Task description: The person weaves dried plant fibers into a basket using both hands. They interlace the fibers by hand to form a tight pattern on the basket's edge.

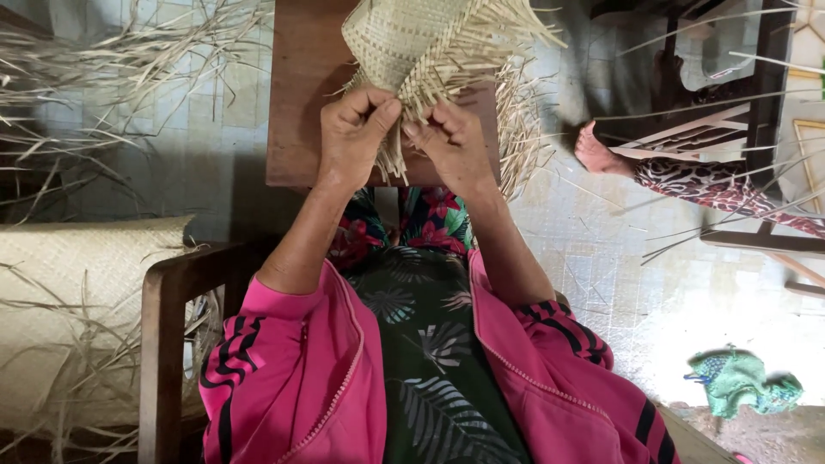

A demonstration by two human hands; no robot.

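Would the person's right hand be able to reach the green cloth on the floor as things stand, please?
Probably not: the right hand is pinching strips of the woven basket on the wooden table, while the green cloth lies well off to the side.

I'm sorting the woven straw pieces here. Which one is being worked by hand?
The small woven piece on the wooden table, pinched by left hand and right hand. The large woven mat lies untouched beside the chair.

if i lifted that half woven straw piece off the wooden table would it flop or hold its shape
The woven piece would probably hold its curve, since its tight plaiting stands in a rounded form. Its loose strips fan out, so they would likely flop and snag. It looks light, made only of thin dried strips, pinched by the left hand and right hand.
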